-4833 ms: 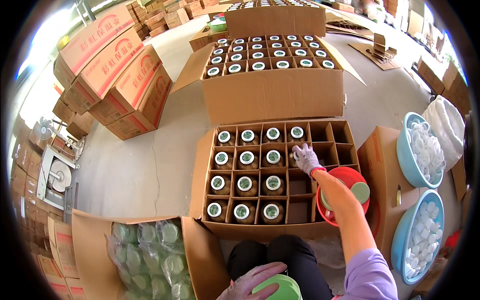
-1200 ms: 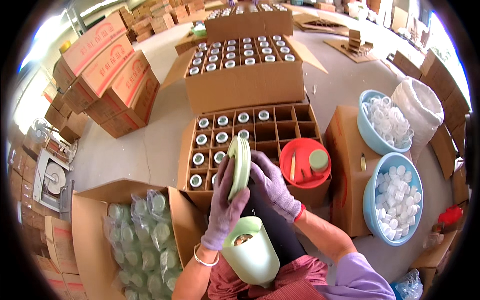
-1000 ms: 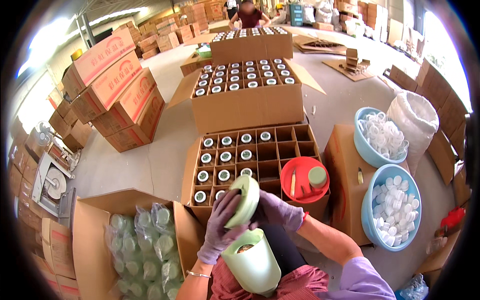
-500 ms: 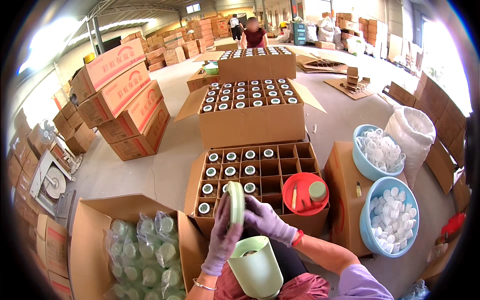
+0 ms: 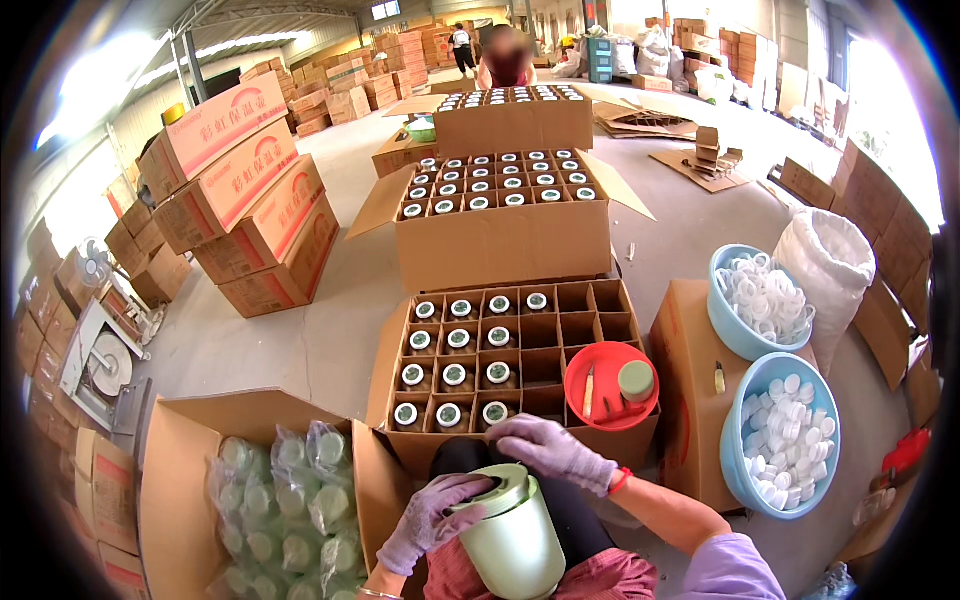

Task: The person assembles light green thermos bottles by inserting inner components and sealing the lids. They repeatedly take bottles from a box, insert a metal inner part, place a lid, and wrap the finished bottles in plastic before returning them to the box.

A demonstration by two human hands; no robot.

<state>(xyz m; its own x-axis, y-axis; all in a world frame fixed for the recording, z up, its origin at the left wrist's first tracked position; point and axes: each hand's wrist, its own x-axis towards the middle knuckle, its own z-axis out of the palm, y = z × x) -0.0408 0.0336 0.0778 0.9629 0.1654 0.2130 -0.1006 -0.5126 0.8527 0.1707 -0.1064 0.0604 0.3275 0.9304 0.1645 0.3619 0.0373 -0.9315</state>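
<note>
A light green, rounded flask body [image 5: 515,550] stands upright in my lap. A light green ring-shaped collar [image 5: 508,482] with a dark opening sits on its top, slightly tilted. My gloved left hand [image 5: 425,525] is closed on the collar's left side, fingers over the top and thumb below. My gloved right hand [image 5: 560,455] is held just above and to the right of the collar, fingers stretched out to the left and nothing visible in them. In front stands a divided carton [image 5: 590,330] with several white-capped bottles [image 5: 455,375] in its cells.
At right, a red basin [image 5: 610,412] holds a knife and a green cap. Beyond it are blue basins [image 5: 740,470] of white caps and rings. An open carton [image 5: 180,450] of bagged green pieces stands at left. Another person [image 5: 507,65] is behind the far cartons.
The green collar has come down from in front of me onto the flask body. My left hand lowered with it; my right hand has come away from it.
</note>
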